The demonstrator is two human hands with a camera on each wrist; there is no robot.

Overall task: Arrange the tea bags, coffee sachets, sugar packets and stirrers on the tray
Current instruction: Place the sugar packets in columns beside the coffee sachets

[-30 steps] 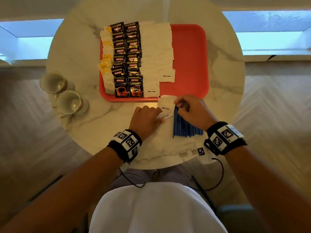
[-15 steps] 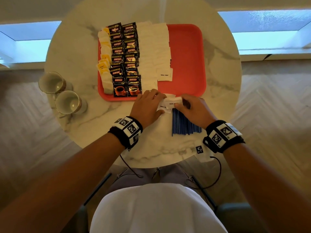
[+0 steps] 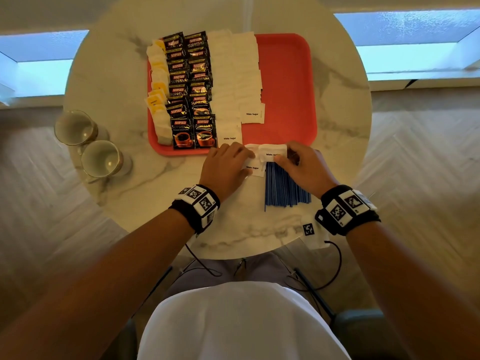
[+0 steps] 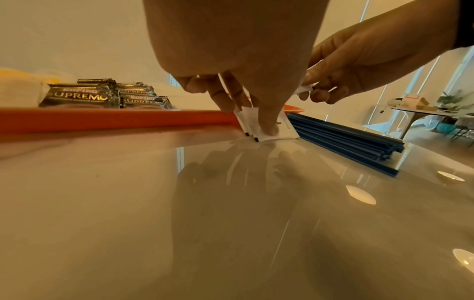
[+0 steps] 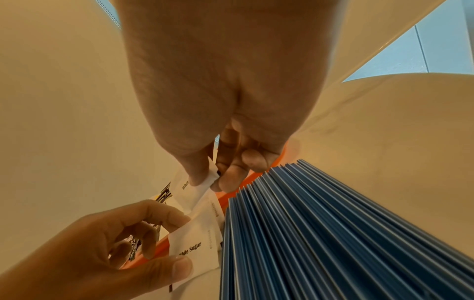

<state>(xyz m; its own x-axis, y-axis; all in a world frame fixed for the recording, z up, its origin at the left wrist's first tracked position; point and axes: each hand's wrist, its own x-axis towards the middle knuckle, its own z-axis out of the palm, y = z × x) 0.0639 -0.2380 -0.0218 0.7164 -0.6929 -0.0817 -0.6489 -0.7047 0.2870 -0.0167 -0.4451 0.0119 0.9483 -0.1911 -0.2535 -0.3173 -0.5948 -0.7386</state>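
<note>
The red tray (image 3: pixel 285 74) holds tea bags (image 3: pixel 158 74) on its left, two columns of coffee sachets (image 3: pixel 189 81) and rows of white sugar packets (image 3: pixel 233 74). At the tray's near edge my left hand (image 3: pixel 246 162) grips a small stack of sugar packets (image 4: pixel 269 125) standing on edge on the table. My right hand (image 3: pixel 285 158) pinches a single sugar packet (image 5: pixel 197 188) between thumb and forefinger, just above that stack. Blue stirrers (image 3: pixel 283 188) lie bundled on the table under my right hand.
Two glass cups (image 3: pixel 75 127) (image 3: pixel 102 158) stand at the round marble table's left edge. The tray's right half shows bare red. A white marker tag (image 3: pixel 309 229) lies at the table's near right edge.
Both hands moved away from me to the tray's near edge. The right hand drew one sugar packet up off the stack, which the left hand keeps hold of.
</note>
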